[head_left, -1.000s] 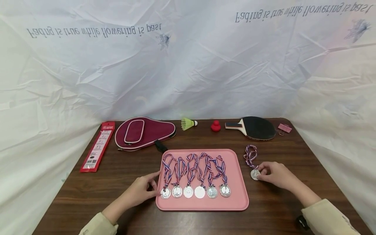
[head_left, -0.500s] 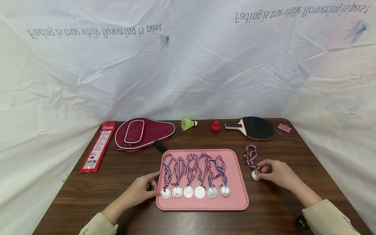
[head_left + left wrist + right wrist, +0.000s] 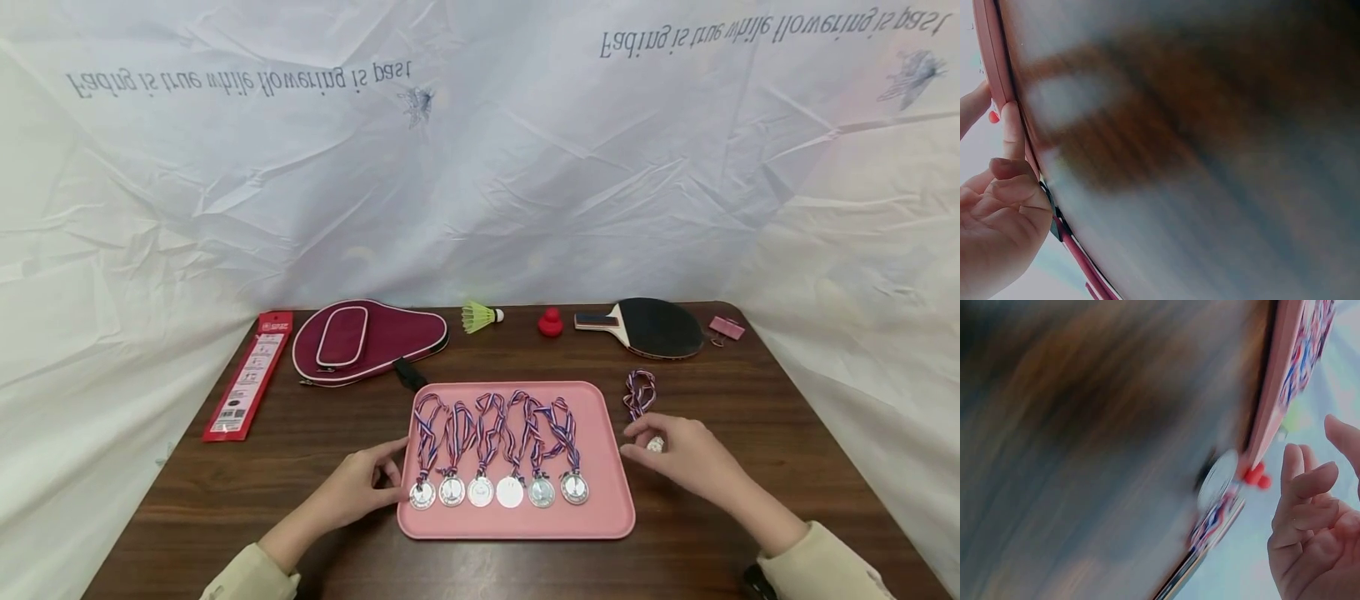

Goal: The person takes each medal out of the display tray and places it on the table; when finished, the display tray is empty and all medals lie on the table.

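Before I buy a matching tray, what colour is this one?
The tray is pink, best seen in the head view.

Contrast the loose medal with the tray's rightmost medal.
The loose medal sits off the pink tray; the rightmost medal lies on it. In the head view, the right hand partly hides the loose medal's disc; the rightmost's shows whole. Both have silvery discs and striped ribbons.

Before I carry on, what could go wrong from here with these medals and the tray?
First, the left hand touches the tray at its left edge, so a push might slide it. Second, the right hand is over the loose medal without gripping it and could nudge it. Third, the ribbons of the two rightmost medals on the tray appear to touch, so moving one might drag the other.
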The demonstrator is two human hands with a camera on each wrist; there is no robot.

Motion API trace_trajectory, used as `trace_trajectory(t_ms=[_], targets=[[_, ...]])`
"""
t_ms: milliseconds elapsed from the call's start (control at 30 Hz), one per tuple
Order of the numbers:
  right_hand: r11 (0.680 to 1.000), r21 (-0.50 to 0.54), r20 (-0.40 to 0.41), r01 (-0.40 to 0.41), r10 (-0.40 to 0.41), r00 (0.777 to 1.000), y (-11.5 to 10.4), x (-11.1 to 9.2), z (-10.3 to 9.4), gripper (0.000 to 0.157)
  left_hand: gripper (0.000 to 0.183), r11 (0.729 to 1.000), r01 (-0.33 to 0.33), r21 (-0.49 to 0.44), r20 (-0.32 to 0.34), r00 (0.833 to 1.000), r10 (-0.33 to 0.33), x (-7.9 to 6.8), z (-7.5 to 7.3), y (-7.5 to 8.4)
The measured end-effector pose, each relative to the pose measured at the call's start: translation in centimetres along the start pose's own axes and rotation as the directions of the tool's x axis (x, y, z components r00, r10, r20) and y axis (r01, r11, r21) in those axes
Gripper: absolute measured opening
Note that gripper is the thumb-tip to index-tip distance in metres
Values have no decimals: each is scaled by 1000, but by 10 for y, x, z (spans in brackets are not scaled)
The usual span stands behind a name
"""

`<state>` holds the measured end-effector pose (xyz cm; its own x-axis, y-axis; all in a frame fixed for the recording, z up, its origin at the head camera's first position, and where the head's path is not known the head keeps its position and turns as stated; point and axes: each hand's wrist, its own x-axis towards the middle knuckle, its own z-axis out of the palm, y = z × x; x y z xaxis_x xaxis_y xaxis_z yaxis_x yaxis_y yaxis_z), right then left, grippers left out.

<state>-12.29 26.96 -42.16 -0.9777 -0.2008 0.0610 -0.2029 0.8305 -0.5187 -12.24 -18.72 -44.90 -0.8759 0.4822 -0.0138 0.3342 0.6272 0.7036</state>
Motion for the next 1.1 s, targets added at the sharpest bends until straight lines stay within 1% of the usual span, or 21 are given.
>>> trace_trajectory(t_ms=[133, 233, 367, 467, 633, 800, 1100], targets=[[999, 37, 50, 29, -31, 998, -17, -4, 10, 19, 70, 1000, 19, 4, 10, 1000, -19, 0, 1, -1], [996, 58, 65, 67, -71, 995, -27, -7, 17, 17, 70, 1000, 23, 0, 11, 1000, -23, 0, 1, -1], [990, 81, 79, 114, -120, 990, -34, -9, 26, 15, 70, 1000, 6, -8, -2, 1000, -6, -1, 1, 0], [987, 96, 81, 125, -133, 988, -36, -10, 34, 13, 69, 1000, -10, -11, -12, 1000, 10, -1, 2, 0], [990, 75, 77, 122, -128, 989, -39, -12, 44, 13, 69, 1000, -20, -13, -19, 1000, 20, -1, 2, 0], [993, 43, 67, 113, -115, 991, -42, -12, 49, 14, 69, 1000, -24, -14, -21, 1000, 23, -1, 3, -1], [998, -20, 98, 52, -50, 994, -46, -10, 51, 24, 68, 1000, -23, -12, -15, 1000, 22, -1, 2, 2]])
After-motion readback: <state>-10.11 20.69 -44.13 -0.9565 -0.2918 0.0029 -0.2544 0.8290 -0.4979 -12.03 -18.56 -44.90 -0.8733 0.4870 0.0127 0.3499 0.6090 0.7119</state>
